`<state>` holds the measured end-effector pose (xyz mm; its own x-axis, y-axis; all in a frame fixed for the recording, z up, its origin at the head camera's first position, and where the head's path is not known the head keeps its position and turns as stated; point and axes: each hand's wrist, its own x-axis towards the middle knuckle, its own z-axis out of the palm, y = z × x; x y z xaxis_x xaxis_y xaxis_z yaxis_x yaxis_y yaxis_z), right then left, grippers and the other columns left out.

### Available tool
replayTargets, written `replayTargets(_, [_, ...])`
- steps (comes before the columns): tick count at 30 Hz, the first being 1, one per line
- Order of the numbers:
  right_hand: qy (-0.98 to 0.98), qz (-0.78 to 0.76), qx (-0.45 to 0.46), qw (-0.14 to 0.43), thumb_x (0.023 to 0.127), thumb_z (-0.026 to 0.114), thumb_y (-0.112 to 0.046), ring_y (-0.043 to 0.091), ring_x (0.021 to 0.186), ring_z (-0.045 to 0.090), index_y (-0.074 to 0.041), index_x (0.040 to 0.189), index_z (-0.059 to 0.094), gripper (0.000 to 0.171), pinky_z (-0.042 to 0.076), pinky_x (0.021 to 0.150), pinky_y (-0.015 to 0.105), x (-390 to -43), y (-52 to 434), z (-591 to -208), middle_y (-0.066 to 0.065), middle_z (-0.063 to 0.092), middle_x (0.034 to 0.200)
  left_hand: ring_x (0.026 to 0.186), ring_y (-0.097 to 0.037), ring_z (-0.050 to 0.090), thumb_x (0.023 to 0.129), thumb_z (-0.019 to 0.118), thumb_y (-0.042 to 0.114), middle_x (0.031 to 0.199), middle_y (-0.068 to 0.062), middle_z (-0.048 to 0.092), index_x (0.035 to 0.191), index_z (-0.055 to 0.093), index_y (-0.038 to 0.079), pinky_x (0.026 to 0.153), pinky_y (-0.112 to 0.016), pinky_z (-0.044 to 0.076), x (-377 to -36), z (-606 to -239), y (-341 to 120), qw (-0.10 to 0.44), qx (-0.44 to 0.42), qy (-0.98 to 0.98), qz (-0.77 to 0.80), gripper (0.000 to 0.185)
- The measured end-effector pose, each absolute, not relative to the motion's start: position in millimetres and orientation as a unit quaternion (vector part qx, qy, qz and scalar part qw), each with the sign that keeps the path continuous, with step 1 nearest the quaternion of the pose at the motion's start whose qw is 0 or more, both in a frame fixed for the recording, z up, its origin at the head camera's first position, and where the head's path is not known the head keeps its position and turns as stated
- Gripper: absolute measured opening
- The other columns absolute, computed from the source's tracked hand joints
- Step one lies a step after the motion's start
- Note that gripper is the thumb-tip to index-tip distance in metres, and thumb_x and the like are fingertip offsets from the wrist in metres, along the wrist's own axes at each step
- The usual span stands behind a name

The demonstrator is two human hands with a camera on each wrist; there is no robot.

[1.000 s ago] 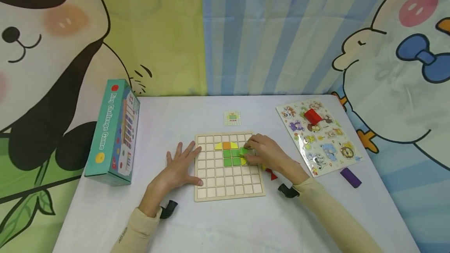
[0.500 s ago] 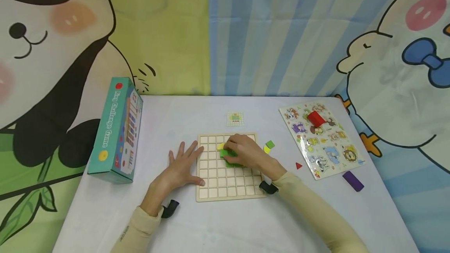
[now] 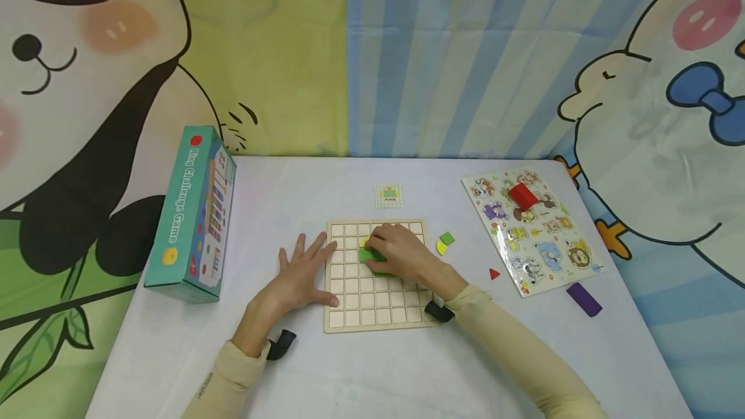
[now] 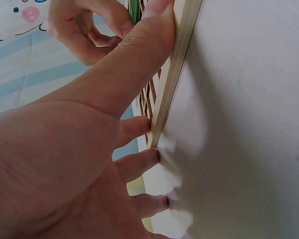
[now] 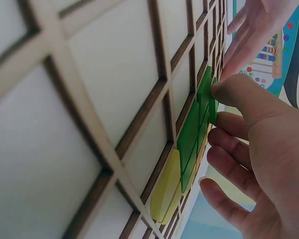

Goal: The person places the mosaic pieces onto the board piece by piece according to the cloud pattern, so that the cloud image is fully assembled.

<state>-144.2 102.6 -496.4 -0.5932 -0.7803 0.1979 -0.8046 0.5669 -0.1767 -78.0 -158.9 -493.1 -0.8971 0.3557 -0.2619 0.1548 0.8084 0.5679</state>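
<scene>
A wooden grid board [image 3: 349,302] lies on the white table. My right hand [image 3: 401,254] is over its upper middle, pinching a green square tile [image 5: 213,107] between thumb and fingertips. The right wrist view shows this tile right at the board's surface, next to green tiles [image 5: 188,139] set in the grid, with a yellow piece [image 5: 165,189] nearer. In the head view the hand covers most of these pieces. My left hand [image 3: 293,280] is spread at the board's left edge; its thumb [image 4: 139,55] touches the rim in the left wrist view.
A small pattern card [image 3: 389,196] lies behind the board. To the right are a loose green square [image 3: 447,238], a yellow piece [image 3: 441,248], a red triangle [image 3: 494,274], an animal picture board [image 3: 547,264] bearing a red block [image 3: 523,196], and a purple block [image 3: 584,300]. A game box [image 3: 186,212] stands left.
My right hand has moved left across the board with the green tile, then slightly farther left. The loose pieces on the right have come into view. My left hand has stayed at the edge.
</scene>
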Motion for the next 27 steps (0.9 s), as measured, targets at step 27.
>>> replayTargets(27, [-0.899, 0.167, 0.400, 0.065, 0.088, 0.079, -0.023, 0.018, 0.091, 0.062, -0.009, 0.106, 0.077, 0.023, 0.054, 0.081, 0.036, -156.6, 155.7, -489.5, 0.002, 0.070, 0.101, 0.154, -0.053, -0.006, 0.064, 0.094, 0.041, 0.171, -0.016, 0.010, 0.160, 0.030, 0.013, 0.110, -0.082, -0.006, -78.2, -493.4, -158.4, 0.178, 0.128, 0.935, 0.277, 0.119])
